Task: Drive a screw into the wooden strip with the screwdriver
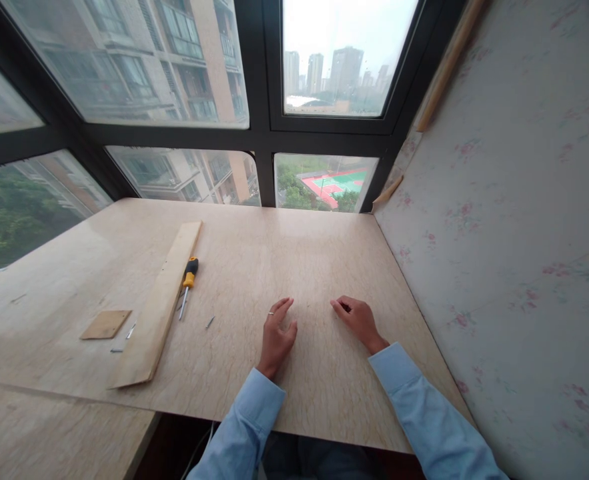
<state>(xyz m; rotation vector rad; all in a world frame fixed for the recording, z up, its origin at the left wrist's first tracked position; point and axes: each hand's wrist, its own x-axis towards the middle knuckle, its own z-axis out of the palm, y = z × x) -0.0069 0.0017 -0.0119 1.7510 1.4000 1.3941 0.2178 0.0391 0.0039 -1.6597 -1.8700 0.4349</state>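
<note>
My left hand (277,338) rests on the tabletop with nothing in it, thumb and fingers apart. To its right, my right hand (358,322) lies on the surface with its fingers loosely curled in; no object shows in it. Left of my hands is a small screw (209,322). Further left, a screwdriver (190,275) with a black and yellow handle leans against a long pale wooden board (161,303). Beyond the board lie a small square wooden piece (105,325) and other screws (117,350).
The stone-patterned tabletop (304,253) runs to dark-framed windows (324,137) at the back. A wall with flowered paper (494,240) closes off the right side. A gap (179,440) opens below the near edge at left, with a lower-left surface (49,427) beside it.
</note>
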